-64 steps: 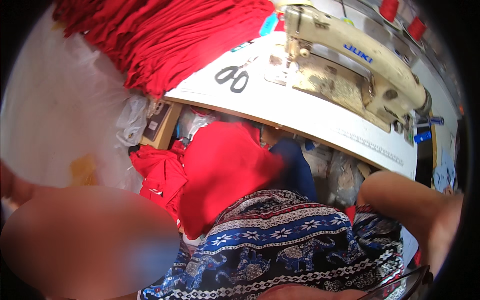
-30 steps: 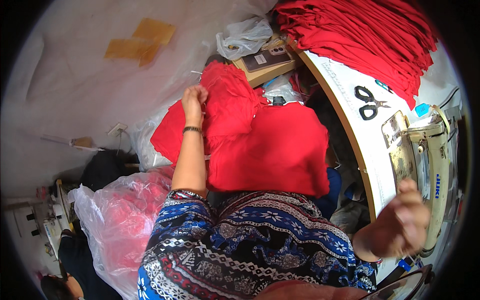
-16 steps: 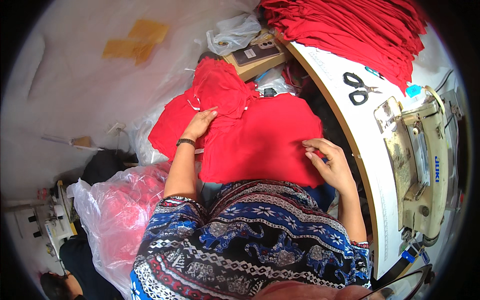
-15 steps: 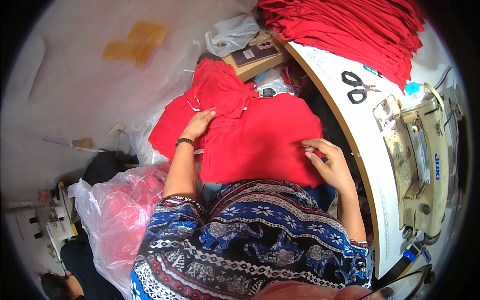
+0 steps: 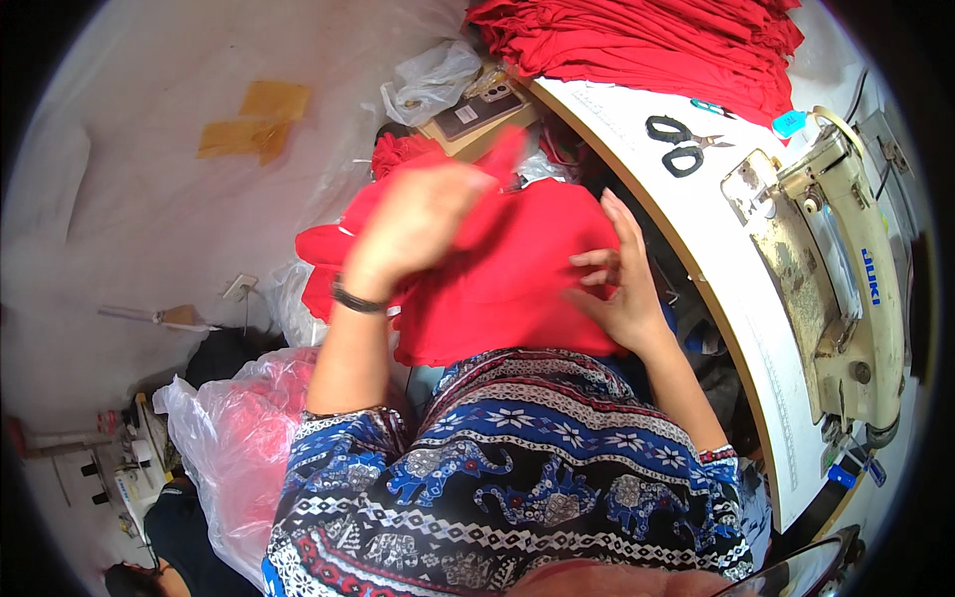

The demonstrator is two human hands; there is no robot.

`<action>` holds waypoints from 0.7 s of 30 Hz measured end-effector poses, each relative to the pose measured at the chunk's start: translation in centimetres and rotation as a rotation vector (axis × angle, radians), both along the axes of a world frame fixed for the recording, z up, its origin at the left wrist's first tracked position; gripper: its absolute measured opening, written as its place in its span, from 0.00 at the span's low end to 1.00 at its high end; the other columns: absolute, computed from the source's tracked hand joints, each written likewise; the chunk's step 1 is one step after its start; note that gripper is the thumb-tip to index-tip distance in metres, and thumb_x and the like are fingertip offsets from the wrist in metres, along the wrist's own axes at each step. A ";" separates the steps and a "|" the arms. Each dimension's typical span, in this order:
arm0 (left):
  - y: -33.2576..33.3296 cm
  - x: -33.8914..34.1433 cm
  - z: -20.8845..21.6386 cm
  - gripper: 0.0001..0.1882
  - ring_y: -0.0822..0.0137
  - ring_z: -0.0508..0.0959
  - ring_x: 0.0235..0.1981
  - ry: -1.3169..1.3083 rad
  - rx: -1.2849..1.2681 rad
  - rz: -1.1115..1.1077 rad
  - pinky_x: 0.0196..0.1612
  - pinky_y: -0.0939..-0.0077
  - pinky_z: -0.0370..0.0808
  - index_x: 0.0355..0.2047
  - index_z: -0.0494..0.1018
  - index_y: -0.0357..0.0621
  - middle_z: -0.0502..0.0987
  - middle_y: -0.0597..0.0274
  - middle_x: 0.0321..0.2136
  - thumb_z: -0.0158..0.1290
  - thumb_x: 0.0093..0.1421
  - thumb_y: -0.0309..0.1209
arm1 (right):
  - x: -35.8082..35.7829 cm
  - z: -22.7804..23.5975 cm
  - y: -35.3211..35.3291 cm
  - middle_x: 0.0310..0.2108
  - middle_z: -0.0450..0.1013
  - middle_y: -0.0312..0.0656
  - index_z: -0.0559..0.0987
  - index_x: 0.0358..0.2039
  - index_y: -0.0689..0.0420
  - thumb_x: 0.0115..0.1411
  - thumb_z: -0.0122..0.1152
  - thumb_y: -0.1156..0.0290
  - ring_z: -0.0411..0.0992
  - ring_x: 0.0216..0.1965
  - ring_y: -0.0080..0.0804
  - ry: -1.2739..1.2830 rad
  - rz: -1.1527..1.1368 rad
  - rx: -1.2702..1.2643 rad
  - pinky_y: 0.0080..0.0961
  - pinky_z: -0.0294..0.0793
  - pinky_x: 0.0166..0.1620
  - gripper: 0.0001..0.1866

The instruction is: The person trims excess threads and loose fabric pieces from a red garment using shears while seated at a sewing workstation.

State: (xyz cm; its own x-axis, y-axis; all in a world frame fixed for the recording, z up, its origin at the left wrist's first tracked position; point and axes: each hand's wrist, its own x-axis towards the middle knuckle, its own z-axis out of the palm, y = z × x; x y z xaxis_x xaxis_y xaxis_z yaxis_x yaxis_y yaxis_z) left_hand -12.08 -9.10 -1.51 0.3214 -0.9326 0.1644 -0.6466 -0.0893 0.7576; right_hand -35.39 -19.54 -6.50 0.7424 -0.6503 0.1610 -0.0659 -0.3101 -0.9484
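Red fabric (image 5: 542,259) lies spread over my lap. My left hand (image 5: 423,219) is raised above its left part, smeared by motion, its fingers closed on a piece of red fabric (image 5: 502,164) that lifts at its upper edge. More red pieces lie bunched beneath and beyond this hand, partly hidden by it. At the right side of the spread fabric, my right hand (image 5: 627,289) is open, fingers apart and holding nothing, close over the cloth.
A curved white table (image 5: 637,134) runs along the right, bearing a sewing machine (image 5: 856,289), black-handled scissors (image 5: 686,144) and a heap of red fabric (image 5: 647,40). A phone (image 5: 482,114) rests on a box ahead. Left stands a plastic bag (image 5: 234,418); beyond it is another person (image 5: 189,537).
My left hand has risen from the cloth with a red piece in its fingers. My right hand has moved up and spread its fingers. The view has shifted slightly.
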 end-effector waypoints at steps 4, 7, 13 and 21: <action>-2.1 -8.6 -5.3 0.19 0.50 0.73 0.46 -0.007 0.358 -0.621 0.46 0.60 0.71 0.46 0.71 0.35 0.73 0.47 0.47 0.47 0.61 0.37 | -1.9 -0.8 -2.8 0.41 0.71 0.49 0.73 0.46 0.59 0.48 0.58 0.82 0.73 0.36 0.43 0.240 0.140 -0.407 0.33 0.73 0.39 0.21; -0.6 -9.5 -10.8 0.21 0.52 0.69 0.55 -0.095 0.282 -0.635 0.55 0.61 0.67 0.51 0.69 0.38 0.68 0.47 0.55 0.47 0.61 0.37 | -7.6 -8.3 -5.1 0.35 0.71 0.51 0.76 0.36 0.61 0.48 0.58 0.81 0.72 0.37 0.51 0.453 0.027 -0.460 0.38 0.72 0.40 0.12; 0.4 1.0 -11.8 0.08 0.60 0.80 0.33 -0.204 0.366 -0.038 0.39 0.67 0.76 0.35 0.75 0.39 0.79 0.51 0.32 0.51 0.55 0.27 | -14.6 -13.2 -2.3 0.35 0.74 0.49 0.77 0.33 0.63 0.51 0.59 0.81 0.73 0.41 0.47 0.477 -0.136 -0.346 0.35 0.73 0.43 0.07; 2.6 1.3 -12.6 0.10 0.67 0.74 0.24 -0.029 0.573 -0.286 0.31 0.72 0.72 0.32 0.74 0.37 0.75 0.59 0.25 0.60 0.50 0.27 | 1.5 -8.2 -1.3 0.33 0.72 0.47 0.74 0.37 0.63 0.54 0.59 0.73 0.72 0.39 0.48 0.048 0.395 -0.421 0.37 0.71 0.43 0.11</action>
